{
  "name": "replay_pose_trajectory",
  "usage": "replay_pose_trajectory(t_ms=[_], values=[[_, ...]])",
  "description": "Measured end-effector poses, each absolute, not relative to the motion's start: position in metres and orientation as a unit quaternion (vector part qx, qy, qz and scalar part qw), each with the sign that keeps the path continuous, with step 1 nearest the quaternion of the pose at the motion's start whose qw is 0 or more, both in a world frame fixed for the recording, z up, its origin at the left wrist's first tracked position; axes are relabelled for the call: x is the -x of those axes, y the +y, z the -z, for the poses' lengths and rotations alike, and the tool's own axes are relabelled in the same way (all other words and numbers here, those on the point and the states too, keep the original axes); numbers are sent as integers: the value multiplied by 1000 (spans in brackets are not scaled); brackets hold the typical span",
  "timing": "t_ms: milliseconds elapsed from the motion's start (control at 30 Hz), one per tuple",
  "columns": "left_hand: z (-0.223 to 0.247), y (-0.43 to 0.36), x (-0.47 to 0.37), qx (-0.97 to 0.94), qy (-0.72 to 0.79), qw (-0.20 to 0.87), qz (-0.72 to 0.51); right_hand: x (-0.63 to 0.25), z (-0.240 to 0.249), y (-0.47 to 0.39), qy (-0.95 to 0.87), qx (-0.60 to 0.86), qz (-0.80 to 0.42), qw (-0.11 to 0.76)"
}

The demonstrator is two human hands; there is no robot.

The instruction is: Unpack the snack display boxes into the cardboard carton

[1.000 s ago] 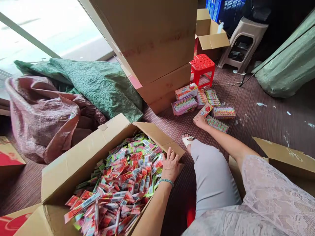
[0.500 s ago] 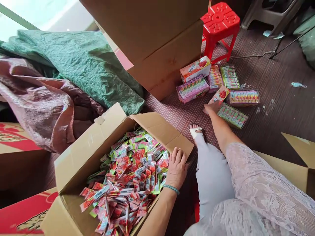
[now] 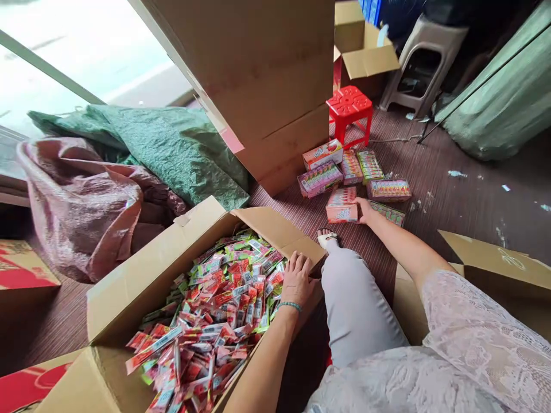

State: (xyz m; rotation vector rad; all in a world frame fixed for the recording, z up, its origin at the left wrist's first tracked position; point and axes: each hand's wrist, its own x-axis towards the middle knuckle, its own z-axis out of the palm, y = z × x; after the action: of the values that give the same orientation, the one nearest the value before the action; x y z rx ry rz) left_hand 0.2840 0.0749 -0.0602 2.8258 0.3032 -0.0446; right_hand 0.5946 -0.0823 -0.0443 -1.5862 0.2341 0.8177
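My right hand reaches down to the floor and grips the right side of a small orange-pink display box, its row of small packets facing up. Some fingers are hidden by the box and the hand. My left hand, fingers stretched out, rests on the rim and flap of a large open carton. Inside the carton lies a heap of red and green candy-like sachets. Beside my right hand are a green packet box and a purple one.
More packet boxes lie by a tall brown carton. Behind them stand a red stool and a grey stool. Green and pink sacks are at left. An open carton is at right.
The display box in my right hand has tilted to show its packets and come down left of the green box. The view has shifted; my left hand stays on the carton rim.
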Motion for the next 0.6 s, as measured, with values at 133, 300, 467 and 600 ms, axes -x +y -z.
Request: replay_pose_trajectory(t_ms=[133, 300, 467, 600], values=[[50, 75, -286, -917, 197, 331, -110, -575, -27, -80, 22, 512, -439, 738], [-29, 107, -258, -546, 383, 688, -287, -511, -107, -35, -251, 390, -508, 726], [-110, 126, -189, -464, 276, 678, -499, -404, -148, 35, -447, 384, -556, 586], [-116, 112, -136, -451, 377, 606, -536, -332, -145, 64, -451, 495, -528, 522]])
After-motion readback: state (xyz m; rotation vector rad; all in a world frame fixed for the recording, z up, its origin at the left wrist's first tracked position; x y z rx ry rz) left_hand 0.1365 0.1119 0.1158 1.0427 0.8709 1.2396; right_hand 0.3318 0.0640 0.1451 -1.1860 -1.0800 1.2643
